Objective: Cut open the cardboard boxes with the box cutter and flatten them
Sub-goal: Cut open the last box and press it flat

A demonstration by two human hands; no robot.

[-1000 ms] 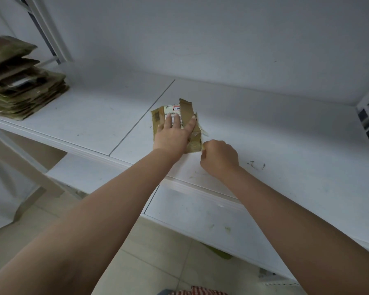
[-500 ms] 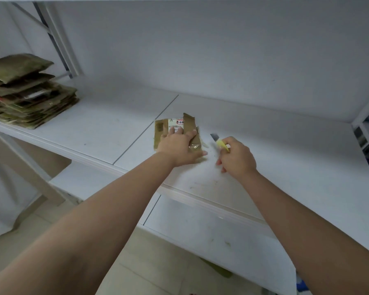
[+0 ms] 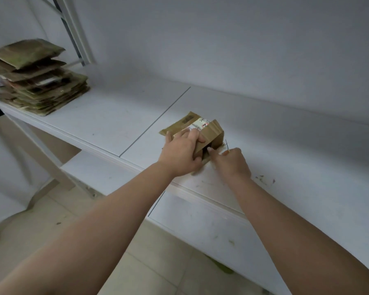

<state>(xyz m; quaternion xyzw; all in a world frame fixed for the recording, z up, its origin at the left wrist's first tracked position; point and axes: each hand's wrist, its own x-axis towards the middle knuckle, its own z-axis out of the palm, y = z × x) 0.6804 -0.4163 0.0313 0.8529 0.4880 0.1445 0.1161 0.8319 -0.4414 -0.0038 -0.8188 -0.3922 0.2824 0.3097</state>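
— Watching the left hand (image 3: 184,153): it grips the small cardboard box (image 3: 209,133) from above, fingers curled over the top, thumb near the open end at the box's 5 o'clock.
— Where's the box?
— On the white shelf (image 3: 115,116), near the front edge, well apart from the stack of flattened cardboard (image 3: 38,81) out at 10 o'clock.
— And the cutter?
— The right hand (image 3: 232,162) is curled round the box cutter (image 3: 226,146) (only a thin blade shows above the knuckles), just at the box's 4 o'clock.
— Risk?
— I'd say the blade sits close to the left thumb. A slip through thin cardboard could reach it, or the light box could skid toward the edge.
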